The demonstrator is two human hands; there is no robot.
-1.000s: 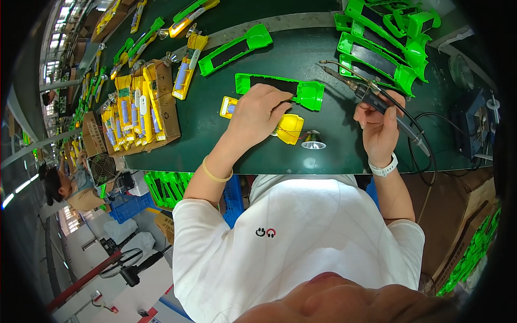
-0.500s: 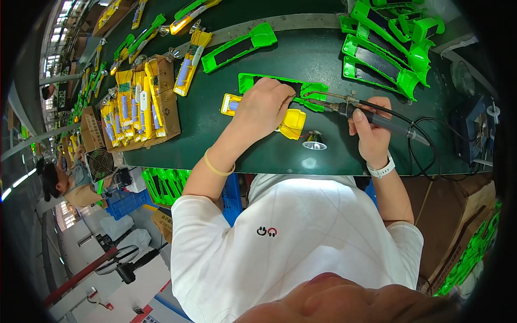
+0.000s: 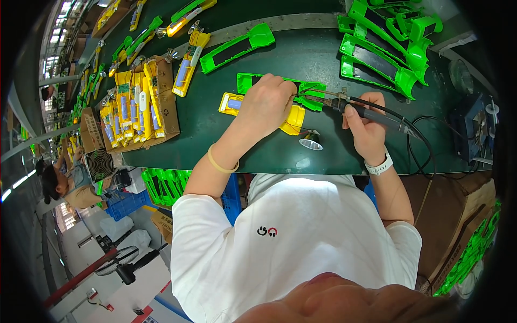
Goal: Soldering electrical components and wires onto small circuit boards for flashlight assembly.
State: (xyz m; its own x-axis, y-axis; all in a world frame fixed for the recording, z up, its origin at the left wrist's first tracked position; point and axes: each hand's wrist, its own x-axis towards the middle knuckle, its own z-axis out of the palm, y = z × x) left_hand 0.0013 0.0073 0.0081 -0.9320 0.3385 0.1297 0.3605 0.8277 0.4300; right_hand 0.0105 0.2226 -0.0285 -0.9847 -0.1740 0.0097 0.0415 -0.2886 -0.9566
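Observation:
My left hand is closed in a pinch over a green plastic shell on the table; what its fingertips grip is hidden. My right hand grips a soldering iron by its dark handle. The iron points left, its tip end at the shell's right part, close to my left fingertips. Partly under my left hand lies a yellow housing with a pale purple cylindrical cell at its left end. Beside the housing's right end, a silver cone-shaped reflector rests on the table, joined by thin wires.
Several green shells are piled at the far right. An open cardboard box of yellow housings stands at left, near a lone yellow housing and another green shell. A dark blue soldering station and looping cable are at right.
The soldering iron and my right hand have shifted slightly left. The yellow housing has turned a little and its reflector has tilted. My left hand stays over the green shell.

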